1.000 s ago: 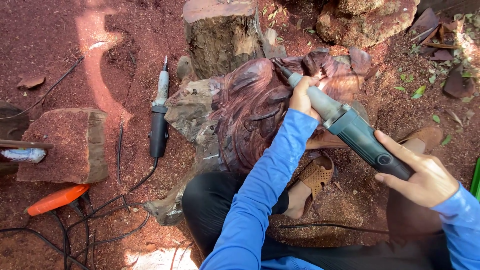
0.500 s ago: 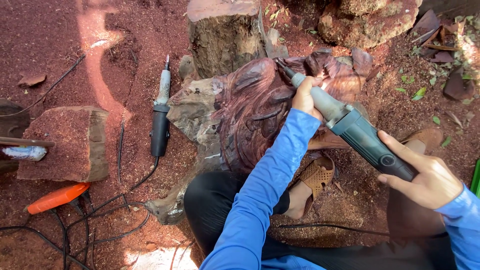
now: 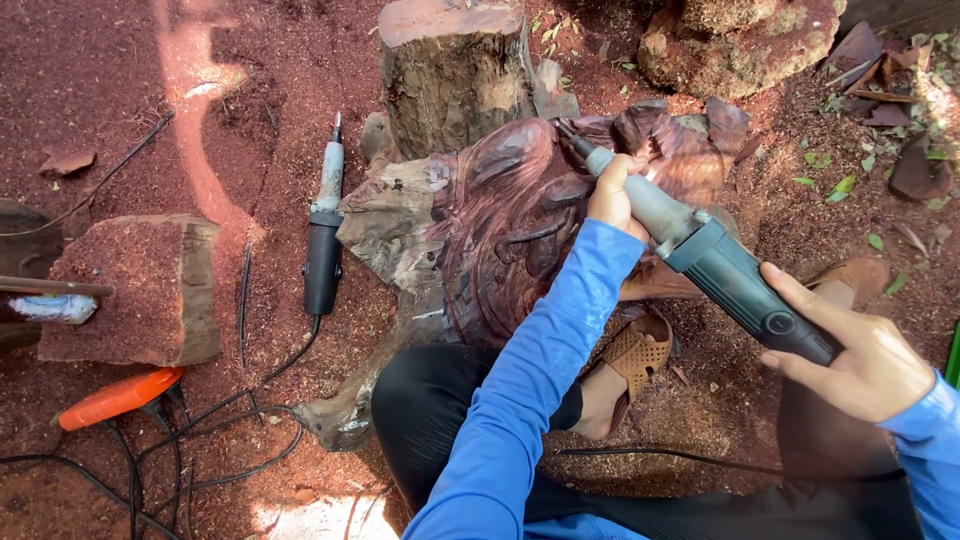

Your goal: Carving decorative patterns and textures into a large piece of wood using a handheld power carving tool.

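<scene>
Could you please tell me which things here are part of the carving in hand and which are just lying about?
In use:
- green-grey die grinder, held by left hand and right hand
- reddish carved wood

Lying about:
- second grinder on the ground
- orange-handled tool
- sawdust-covered block
- stump

A rough grey-brown tree stump (image 3: pixel 452 75) stands on red sawdust. Left of it lies a second black-and-grey corded grinder (image 3: pixel 324 235); farther left sits a sawdust-covered wood block (image 3: pixel 140 290), an orange-handled tool (image 3: pixel 118 397) below that
</scene>
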